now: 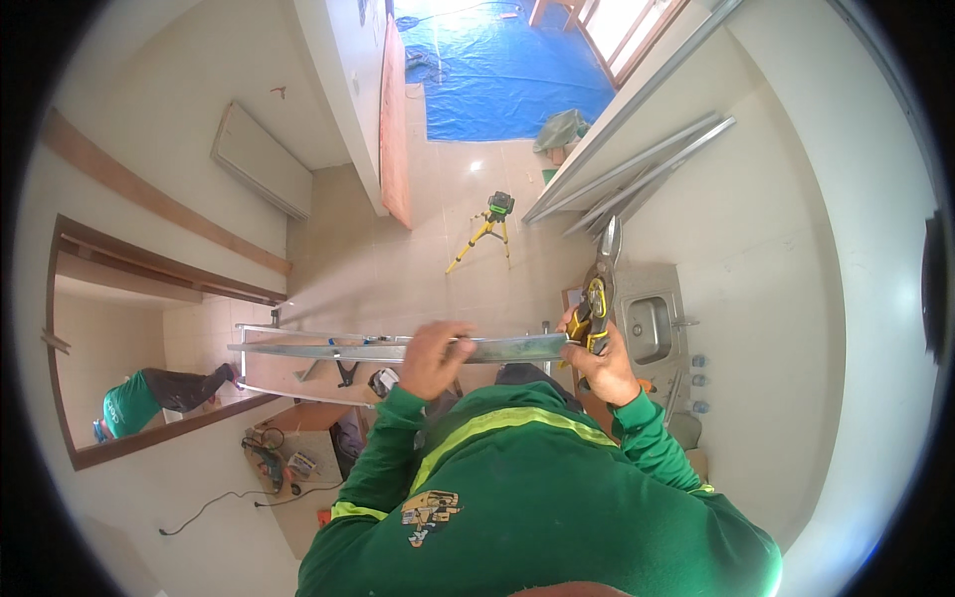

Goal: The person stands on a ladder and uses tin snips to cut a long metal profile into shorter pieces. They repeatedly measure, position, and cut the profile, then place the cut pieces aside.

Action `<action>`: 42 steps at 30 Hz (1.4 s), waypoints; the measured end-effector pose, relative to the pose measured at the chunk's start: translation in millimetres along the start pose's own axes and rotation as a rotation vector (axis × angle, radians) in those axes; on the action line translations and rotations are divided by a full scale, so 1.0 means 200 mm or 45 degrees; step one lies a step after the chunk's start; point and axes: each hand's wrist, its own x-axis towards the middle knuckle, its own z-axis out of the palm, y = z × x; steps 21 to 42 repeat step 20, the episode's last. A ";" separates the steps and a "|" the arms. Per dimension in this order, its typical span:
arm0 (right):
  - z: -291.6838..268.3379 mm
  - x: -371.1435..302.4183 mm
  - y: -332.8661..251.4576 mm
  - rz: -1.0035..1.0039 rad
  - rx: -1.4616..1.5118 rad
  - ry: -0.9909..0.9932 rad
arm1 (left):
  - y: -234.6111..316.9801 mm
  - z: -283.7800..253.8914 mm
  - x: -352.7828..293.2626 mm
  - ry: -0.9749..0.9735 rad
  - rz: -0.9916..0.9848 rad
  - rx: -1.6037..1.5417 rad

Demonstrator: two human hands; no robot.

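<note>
A long metal channel (398, 349) is being gripped by the left hand (435, 356); at the channel's right end, yellow-handled snips (598, 298) are being clasped by the right hand (600, 360).

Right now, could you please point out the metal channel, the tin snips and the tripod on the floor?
metal channel (497, 349), head view, on its bare side between the two hands.
tin snips (599, 289), head view, on the yellow handle above the right hand.
tripod (484, 235), head view, on its yellow legs.

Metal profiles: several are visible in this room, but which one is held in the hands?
The horizontal metal profile, gripped by the left hand, with snips in the right hand at its end. The other profiles lean by the wall.
</note>
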 end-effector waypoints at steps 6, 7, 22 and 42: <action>-0.01 0.00 0.04 -0.042 0.004 0.037 | -0.60 -0.16 -0.37 0.688 -0.714 0.722; -0.01 -0.02 0.03 0.003 0.047 0.071 | -0.72 -0.17 -0.43 0.792 -0.922 0.681; -0.28 -0.14 -0.39 -0.108 0.211 0.334 | -1.72 -0.36 -0.83 1.720 -1.062 -2.025; -0.28 -0.14 -0.39 -0.108 0.211 0.334 | -1.72 -0.36 -0.83 1.720 -1.062 -2.025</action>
